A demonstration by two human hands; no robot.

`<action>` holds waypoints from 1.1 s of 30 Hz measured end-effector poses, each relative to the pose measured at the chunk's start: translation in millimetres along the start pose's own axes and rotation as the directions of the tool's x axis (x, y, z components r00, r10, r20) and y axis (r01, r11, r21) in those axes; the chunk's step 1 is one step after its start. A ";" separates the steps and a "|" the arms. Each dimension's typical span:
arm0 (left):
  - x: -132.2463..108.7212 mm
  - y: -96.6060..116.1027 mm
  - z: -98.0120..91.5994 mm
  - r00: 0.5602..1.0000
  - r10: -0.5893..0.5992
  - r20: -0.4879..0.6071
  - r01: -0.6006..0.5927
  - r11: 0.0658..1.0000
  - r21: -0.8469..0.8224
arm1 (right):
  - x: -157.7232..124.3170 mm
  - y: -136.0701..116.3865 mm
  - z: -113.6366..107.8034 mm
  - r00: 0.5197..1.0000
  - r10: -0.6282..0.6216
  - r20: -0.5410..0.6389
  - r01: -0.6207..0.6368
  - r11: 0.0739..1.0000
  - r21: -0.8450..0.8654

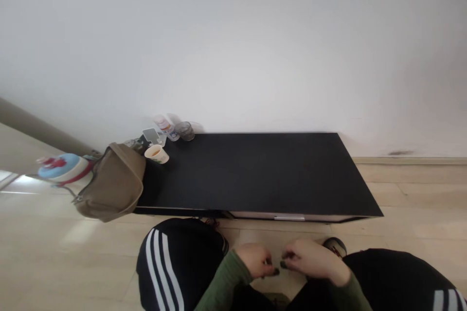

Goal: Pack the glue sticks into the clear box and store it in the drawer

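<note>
Between my knees, below the front edge of a low black table (pixel 255 170), my left hand (pixel 255 258) hangs with its fingers curled in. Facing it across a small gap, my right hand (pixel 310 258) also has its fingers bent inward. The dark spots at the fingertips look like nail colour. I see nothing held in either hand, and neither touches the table. A drawer handle (pixel 289 217), pale and flat, is on the table front just above the hands. Green sleeves cover both forearms.
On the table's left end stand a paper cup (pixel 156 154) with brownish drink, a pink-capped bottle (pixel 167 128), a grey glass (pixel 185 130) and a small white-framed mirror-like stand (pixel 151 135). A brown bag (pixel 116 180) overhangs the left edge, beside a blue-topped container (pixel 65 167).
</note>
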State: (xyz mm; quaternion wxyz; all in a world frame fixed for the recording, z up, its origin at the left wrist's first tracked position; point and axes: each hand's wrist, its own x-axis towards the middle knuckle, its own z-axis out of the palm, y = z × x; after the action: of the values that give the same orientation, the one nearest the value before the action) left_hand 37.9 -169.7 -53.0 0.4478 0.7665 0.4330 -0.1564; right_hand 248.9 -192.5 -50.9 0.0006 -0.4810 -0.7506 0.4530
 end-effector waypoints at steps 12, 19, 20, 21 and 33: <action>-2.2 35.9 -74.6 0.545 0.216 -0.810 -0.662 -0.481 -0.574 | 13.9 -59.9 -76.0 0.626 -0.130 -0.769 0.705 -0.328 0.629; 35.2 24.3 -61.4 0.690 0.047 -0.723 -0.636 -0.438 -0.635 | 50.0 -28.9 -57.7 0.755 -0.033 -0.655 0.578 -0.439 0.688; 33.5 23.0 -60.9 0.685 0.063 -0.725 -0.635 -0.436 -0.638 | 47.3 -29.0 -58.4 0.747 -0.031 -0.664 0.586 -0.439 0.681; 31.8 22.2 -61.7 0.679 0.086 -0.729 -0.635 -0.431 -0.642 | 44.7 -29.5 -59.3 0.742 -0.029 -0.670 0.595 -0.433 0.677; 54.3 -45.6 5.6 0.427 0.035 -0.904 -0.284 0.954 -0.097 | 79.7 94.2 71.8 0.907 0.419 0.043 -0.115 0.150 0.982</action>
State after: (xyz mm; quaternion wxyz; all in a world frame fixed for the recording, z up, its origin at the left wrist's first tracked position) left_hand 33.3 -135.6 -115.3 0.2521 0.7118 0.5433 0.3668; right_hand 242.7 -171.7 -192.0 0.3121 -0.5482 -0.1918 0.7518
